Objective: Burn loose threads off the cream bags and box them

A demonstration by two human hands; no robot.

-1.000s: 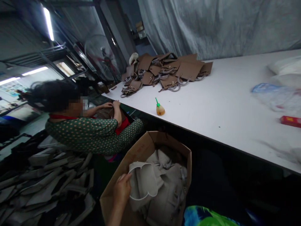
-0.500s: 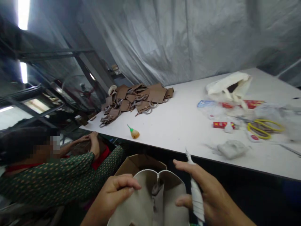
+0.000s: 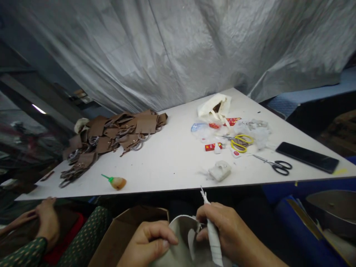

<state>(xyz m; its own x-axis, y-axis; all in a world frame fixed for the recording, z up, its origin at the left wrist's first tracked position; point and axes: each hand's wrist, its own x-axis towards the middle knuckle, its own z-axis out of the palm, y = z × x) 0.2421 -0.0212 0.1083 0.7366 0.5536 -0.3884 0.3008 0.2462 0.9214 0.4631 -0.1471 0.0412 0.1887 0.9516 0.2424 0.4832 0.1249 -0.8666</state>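
A greyish-beige leather-like bag [image 3: 174, 252] is at the bottom of the view, its curved pale rim facing up and its lower part cut off. My left hand [image 3: 150, 243] is closed on the bag's left side, thumb and forefinger at the rim. In my right hand [image 3: 228, 230] is a slim white-wrapped tool [image 3: 213, 241] with a thin pointed tip, held upright against the palm. The right thumb and forefinger meet at the bag's rim. What they pinch there is too small to make out.
On the white table [image 3: 167, 159] lie a pile of brown bags [image 3: 111, 133], a glue bottle [image 3: 118, 183], a pale lump [image 3: 219, 170], yellow-handled scissors [image 3: 241, 142], black-handled scissors [image 3: 280, 167] and a phone [image 3: 307, 157]. A cardboard box [image 3: 125, 226] stands below, beside a co-worker's sleeve [image 3: 86, 233].
The view has swung right, bringing the phone and black-handled scissors into sight. My right hand has come in from beside the bag to its rim, and its fingers have closed.
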